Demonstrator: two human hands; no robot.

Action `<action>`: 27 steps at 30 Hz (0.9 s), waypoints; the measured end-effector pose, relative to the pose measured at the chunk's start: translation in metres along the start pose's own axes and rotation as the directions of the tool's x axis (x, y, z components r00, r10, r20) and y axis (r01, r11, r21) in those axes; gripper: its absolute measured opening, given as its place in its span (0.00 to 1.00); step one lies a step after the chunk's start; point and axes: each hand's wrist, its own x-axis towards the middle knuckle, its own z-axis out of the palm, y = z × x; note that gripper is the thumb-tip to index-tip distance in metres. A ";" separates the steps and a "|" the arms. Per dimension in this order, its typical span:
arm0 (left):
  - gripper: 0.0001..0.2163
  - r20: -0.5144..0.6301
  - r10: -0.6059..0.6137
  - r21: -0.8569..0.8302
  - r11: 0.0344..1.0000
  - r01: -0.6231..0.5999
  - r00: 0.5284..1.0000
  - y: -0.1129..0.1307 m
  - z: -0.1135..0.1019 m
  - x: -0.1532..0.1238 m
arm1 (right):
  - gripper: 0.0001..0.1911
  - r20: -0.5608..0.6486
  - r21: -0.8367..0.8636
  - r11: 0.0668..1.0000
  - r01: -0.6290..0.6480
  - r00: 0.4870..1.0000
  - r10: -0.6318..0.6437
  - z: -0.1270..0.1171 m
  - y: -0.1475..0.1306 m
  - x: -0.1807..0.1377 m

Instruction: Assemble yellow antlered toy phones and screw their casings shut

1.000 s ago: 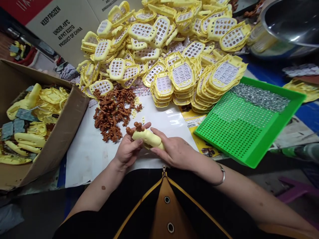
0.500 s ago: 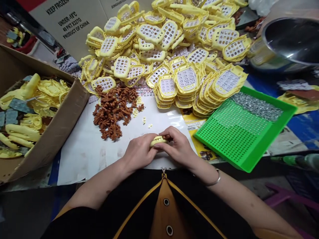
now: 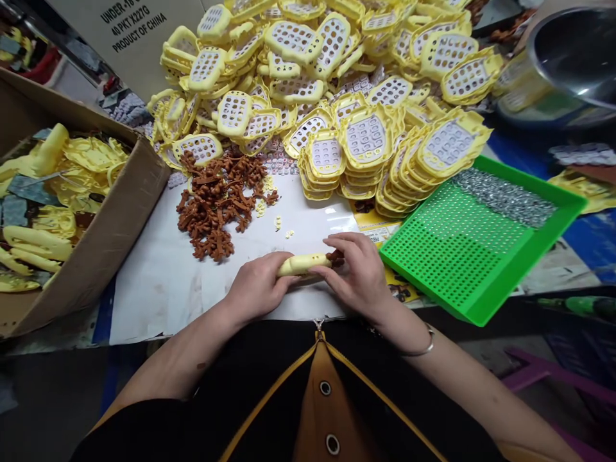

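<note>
Above the front edge of the white sheet, a yellow plastic toy phone casing (image 3: 304, 264) lies sideways between my hands. My left hand (image 3: 257, 285) is closed around its left end, thumb below and fingers on top. My right hand (image 3: 359, 273) curls about the right end, its thumb against the casing and its index finger lifted. A small brown plastic piece (image 3: 335, 258) shows at that end, partly hidden by the fingers. Beyond my hands lie a heap of brown plastic pieces (image 3: 216, 205) and a few tiny yellow bits (image 3: 278, 222).
Yellow phone casings with keypads (image 3: 320, 157) stand stacked behind, with a large pile (image 3: 293, 38) further back. At right sit a green perforated tray (image 3: 436, 298) holding screws (image 3: 510, 199) and a metal bowl (image 3: 534, 83). A cardboard box (image 3: 110, 218) of yellow parts is at left.
The casing has turned, so its long side now faces up. My right hand has shifted right and loosened, with the brown piece showing more. The view has tilted slightly.
</note>
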 end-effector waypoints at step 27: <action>0.14 -0.027 0.164 -0.101 0.981 -0.166 0.986 -0.004 0.009 -0.013 | 0.10 0.055 -0.151 0.980 0.134 0.990 -0.126 0.015 -0.014 -0.013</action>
